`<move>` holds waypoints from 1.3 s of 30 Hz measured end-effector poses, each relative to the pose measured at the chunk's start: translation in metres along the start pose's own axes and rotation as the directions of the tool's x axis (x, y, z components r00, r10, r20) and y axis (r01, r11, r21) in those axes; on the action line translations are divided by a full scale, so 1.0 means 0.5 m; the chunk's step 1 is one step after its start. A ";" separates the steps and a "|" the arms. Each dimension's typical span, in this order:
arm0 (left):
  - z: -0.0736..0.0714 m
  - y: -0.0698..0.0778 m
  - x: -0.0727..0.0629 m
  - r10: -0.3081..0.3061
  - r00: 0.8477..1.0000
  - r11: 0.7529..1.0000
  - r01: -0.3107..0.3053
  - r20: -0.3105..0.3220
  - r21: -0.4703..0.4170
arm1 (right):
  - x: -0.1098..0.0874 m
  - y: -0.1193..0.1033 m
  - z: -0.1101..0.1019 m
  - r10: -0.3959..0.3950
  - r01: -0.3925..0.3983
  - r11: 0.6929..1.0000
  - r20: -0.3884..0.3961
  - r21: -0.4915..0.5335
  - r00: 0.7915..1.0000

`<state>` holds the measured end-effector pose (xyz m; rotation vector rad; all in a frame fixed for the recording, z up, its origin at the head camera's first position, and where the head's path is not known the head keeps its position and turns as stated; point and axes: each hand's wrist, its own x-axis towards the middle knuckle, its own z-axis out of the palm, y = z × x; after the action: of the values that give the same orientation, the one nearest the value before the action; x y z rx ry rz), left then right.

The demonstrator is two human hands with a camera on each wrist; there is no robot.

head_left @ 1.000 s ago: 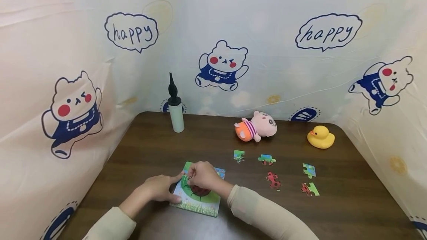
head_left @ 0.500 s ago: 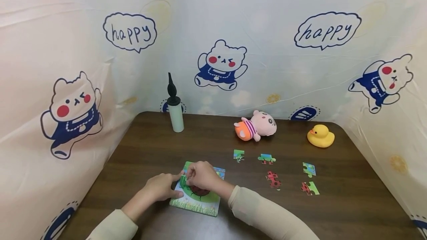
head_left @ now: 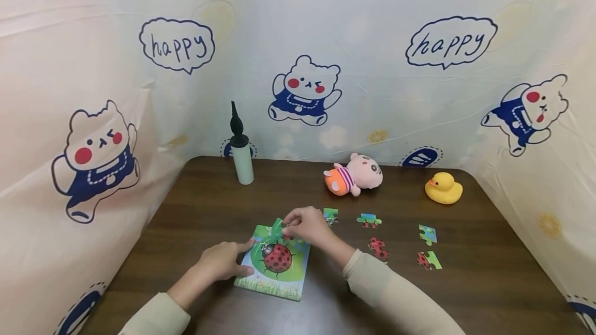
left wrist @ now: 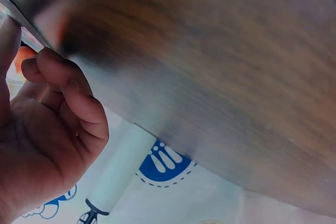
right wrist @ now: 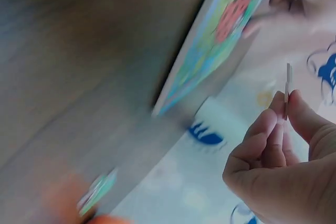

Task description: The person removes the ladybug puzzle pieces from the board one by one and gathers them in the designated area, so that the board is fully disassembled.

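Lower centre: your right hand (head_left: 307, 225) pinches 1 green piece (head_left: 276, 228); left hand (head_left: 225, 260), thumb and forefinger spread, touches ladybug board (head_left: 272, 284). Right of centre: 5 loose pieces (head_left: 378, 248), unplaced; fitted count unclear.

Past the puzzle board (head_left: 274, 286), a gap parts pump (head_left: 243, 163) and plush toy (head_left: 354, 176).

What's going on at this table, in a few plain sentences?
A person's right hand pinches a green puzzle piece near the top of a ladybug board. The left hand holds the board's left edge. Five loose pieces lie to the right, with a plush toy behind.
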<state>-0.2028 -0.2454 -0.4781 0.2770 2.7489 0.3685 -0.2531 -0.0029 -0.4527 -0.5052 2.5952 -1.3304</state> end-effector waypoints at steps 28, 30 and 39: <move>-0.009 0.006 -0.010 -0.042 0.998 0.998 0.039 0.056 0.053 | -0.054 0.174 -0.083 0.033 -0.073 0.942 -0.125 -0.328 0.992; -0.010 0.009 -0.011 -0.039 0.998 0.998 0.036 0.059 0.058 | -0.054 0.176 -0.080 -0.022 -0.020 0.928 -0.109 -0.372 0.994; -0.012 0.019 -0.005 -0.049 0.996 0.997 0.045 0.071 0.057 | -0.057 0.172 -0.075 -0.196 0.137 0.829 -0.054 -0.542 0.979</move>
<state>-0.2014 -0.2384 -0.4693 0.2352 2.6927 0.2650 -0.2569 0.0828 -0.5007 -0.7762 3.0718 -0.6507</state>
